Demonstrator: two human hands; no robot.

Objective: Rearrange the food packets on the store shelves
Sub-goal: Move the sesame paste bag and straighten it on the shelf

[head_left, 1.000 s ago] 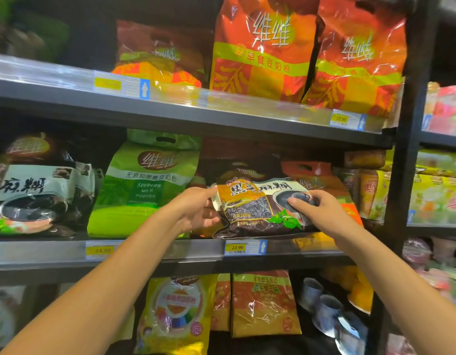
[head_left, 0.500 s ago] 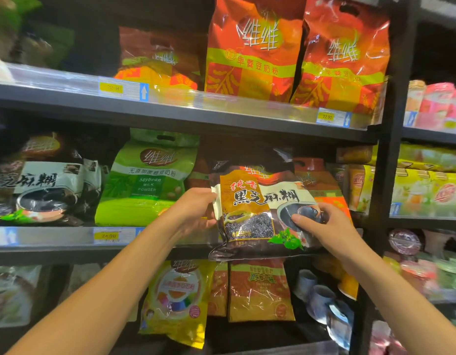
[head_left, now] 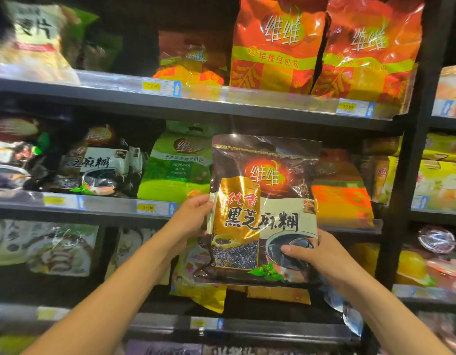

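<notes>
A person holds 1 dark sesame packet (head_left: 264, 213) upright in front of the middle shelf (head_left: 106, 204), level with the gap between 1 green packet (head_left: 175, 167) and 1 orange packet (head_left: 339, 198). The left hand (head_left: 193, 216) pinches the packet's left edge. The right hand (head_left: 314, 252) clamps its lower right corner, thumb across the front. 2 hands on opposite sides likely keep the floppy bag flat and label-forward (the usual way to face stock), ready to stand in that gap. On the top shelf (head_left: 247, 98), 2 large red packets (head_left: 275, 44) stand in front, with 1 smaller behind. At least 2 matching dark packets (head_left: 101, 167) sit further left, blurred.
</notes>
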